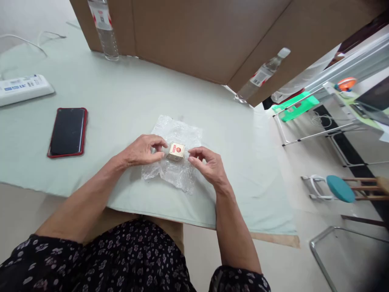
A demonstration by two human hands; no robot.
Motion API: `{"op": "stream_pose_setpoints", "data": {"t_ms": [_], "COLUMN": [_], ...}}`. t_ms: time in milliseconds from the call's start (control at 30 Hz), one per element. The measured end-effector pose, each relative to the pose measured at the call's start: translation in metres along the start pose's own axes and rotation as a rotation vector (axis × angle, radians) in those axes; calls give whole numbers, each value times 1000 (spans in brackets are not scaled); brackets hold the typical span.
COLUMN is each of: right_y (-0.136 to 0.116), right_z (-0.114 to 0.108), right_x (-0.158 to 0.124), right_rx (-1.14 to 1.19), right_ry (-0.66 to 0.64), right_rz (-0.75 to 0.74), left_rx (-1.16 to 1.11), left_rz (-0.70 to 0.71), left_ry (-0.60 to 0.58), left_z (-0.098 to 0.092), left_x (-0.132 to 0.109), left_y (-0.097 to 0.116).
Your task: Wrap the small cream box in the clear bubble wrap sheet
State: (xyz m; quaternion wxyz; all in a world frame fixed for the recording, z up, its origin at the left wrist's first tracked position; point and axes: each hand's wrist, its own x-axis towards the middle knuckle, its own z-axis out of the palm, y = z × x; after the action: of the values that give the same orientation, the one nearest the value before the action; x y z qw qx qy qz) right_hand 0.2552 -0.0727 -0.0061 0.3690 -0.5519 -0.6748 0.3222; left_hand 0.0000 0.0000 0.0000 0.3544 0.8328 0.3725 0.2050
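Observation:
A small cream-coloured box [176, 151] with red print lies on a sheet of bubble wrap [173, 176], spread on the pale green tablecloth. Just to its left is my left hand [144, 150], thumb and fingers apart and curved toward the box, with nothing between them. On the other side, my right hand [209, 164] is close to the box, its thumb and fingertips parted by a narrow gap and holding nothing. A small space shows between each hand and the box.
A phone or tablet in a red case [67, 132] lies at the left, near a white power strip [26, 88]. Behind stands a brown cardboard panel [188, 36], with one water bottle [105, 32] at its left and another bottle [261, 77] at its right. A teal stool [340, 188] is on the floor.

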Motion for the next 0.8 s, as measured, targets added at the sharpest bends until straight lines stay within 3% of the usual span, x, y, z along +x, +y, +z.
{"op": "stream_pose_setpoints", "data": {"t_ms": [67,233,300,433,500,633,733,800], "right_y": [4,12,16,38,56,73,58,42], "right_z": [13,30,21,-21,-40,-56,-45,-32], "right_x": [2,7,8,8,8,8,8,7], "right_rx": [-104,-276,-265,-243,-283,-420,-487,-458], "right_ry": [67,111,229,518,585,593,620,464], "right_rz": [-104,-163,-111,89,180,253,87,-63], "left_rx": [142,331,375,399,394,388,382,379], "left_rz": [87,128,106,76,71,75,92,100], "left_ry": [39,-85,-93,-72,-61,-34,5,18], "left_z": [5,17,22,31,33,35,33,31], "left_x": [1,0,-1,1,3,4,3,3], "left_y": [-4,-10,-12,-13,-13,-13,-12,-11]}}
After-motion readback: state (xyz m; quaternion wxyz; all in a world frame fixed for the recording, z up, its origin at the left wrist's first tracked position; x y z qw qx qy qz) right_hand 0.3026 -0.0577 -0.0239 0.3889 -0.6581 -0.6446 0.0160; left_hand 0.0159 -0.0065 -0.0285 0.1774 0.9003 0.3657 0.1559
